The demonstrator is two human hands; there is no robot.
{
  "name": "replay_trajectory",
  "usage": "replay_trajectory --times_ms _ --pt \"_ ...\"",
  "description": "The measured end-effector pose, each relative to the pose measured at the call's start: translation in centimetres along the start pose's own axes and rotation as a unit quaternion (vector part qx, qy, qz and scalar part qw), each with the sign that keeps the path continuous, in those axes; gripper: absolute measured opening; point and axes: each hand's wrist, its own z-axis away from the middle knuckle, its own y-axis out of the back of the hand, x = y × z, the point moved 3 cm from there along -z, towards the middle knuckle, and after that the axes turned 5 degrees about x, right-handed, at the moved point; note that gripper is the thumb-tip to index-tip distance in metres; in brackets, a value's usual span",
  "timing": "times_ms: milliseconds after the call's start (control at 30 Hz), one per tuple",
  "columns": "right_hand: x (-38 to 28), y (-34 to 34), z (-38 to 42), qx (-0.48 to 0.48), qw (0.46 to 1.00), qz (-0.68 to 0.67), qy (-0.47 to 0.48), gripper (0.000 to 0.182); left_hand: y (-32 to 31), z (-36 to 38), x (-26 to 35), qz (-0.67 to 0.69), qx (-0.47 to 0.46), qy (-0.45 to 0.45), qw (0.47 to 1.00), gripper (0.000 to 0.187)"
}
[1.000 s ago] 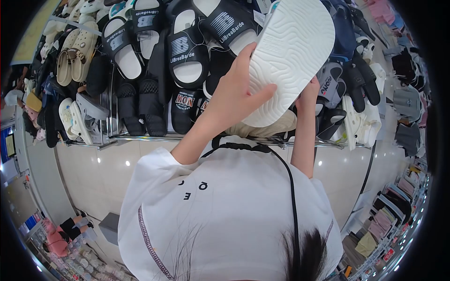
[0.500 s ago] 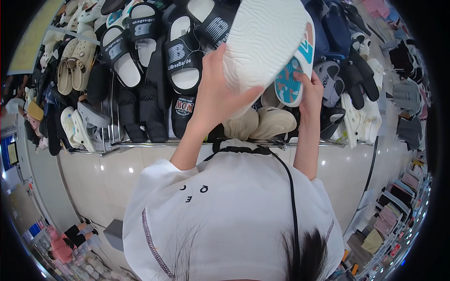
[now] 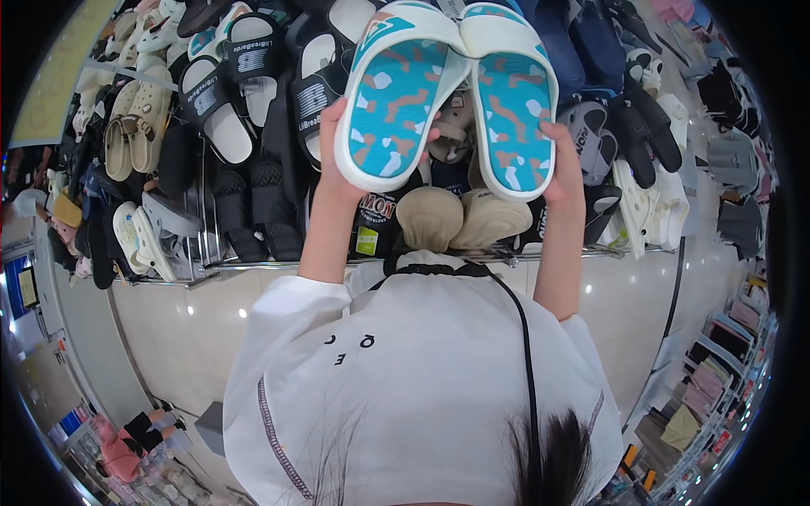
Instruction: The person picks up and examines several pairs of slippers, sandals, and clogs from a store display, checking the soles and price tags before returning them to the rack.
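Observation:
A pair of white slides with teal patterned footbeds is held up above the shoe rack, insoles facing me. My left hand is closed round the heel part of the left slide, its fingers partly hidden behind the sole. The right slide is in my right hand, gripped at its outer edge with the thumb on the footbed side. Both slides touch near their straps. Beige shoes lie just below them, and black slides with white footbeds are to the left.
A metal rack rail runs along the near edge of the shoes. Beige clogs are at the left, dark blue shoes and black slides at the right. A person in pink is at the lower left.
The left slide has turned from its white sole to its teal footbed and moved left and down with my left hand. The right slide now shows its whole footbed.

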Motion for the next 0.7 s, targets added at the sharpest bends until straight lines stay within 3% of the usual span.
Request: replay_trajectory --times_ms 133,167,200,267,400,467,600,667,700 --pt "1.5 -2.1 0.8 -0.078 0.996 -0.050 0.002 0.044 0.6 -0.3 -1.7 0.070 -0.041 -0.006 0.997 0.085" --pt "1.9 -1.8 0.5 -0.089 0.994 -0.058 0.001 0.056 0.6 -0.3 -2.0 0.080 -0.042 -0.011 0.996 0.084" --pt "1.6 -2.5 1.1 -0.088 0.994 -0.059 0.003 0.056 0.3 -0.2 -2.2 0.080 -0.043 -0.009 0.996 0.084" --pt "1.0 -5.3 3.3 -0.207 0.970 -0.125 -0.006 0.059 0.0 0.1 -2.3 0.033 0.009 -0.029 0.999 0.083" --pt "0.0 -2.8 3.0 -0.115 0.988 -0.082 0.069 0.064 3.3 0.4 -2.7 -0.001 0.067 -0.039 0.997 0.075" --pt "-0.3 -2.0 3.9 -0.041 0.988 0.088 0.123 0.066 4.6 0.9 -3.0 -0.030 0.140 -0.053 0.988 0.061" --pt "-0.8 -4.3 5.7 -0.066 0.963 0.189 0.179 0.061 5.0 0.8 -2.8 -0.094 0.187 -0.104 0.972 0.051" --pt "-1.6 -6.0 6.5 -0.051 0.858 0.362 0.361 0.058 4.6 1.1 -2.1 -0.243 0.234 -0.165 0.927 0.049" --pt "-1.8 -6.7 7.0 -0.051 0.858 0.363 0.360 0.058 4.3 1.1 -2.2 -0.242 0.234 -0.165 0.927 0.049"
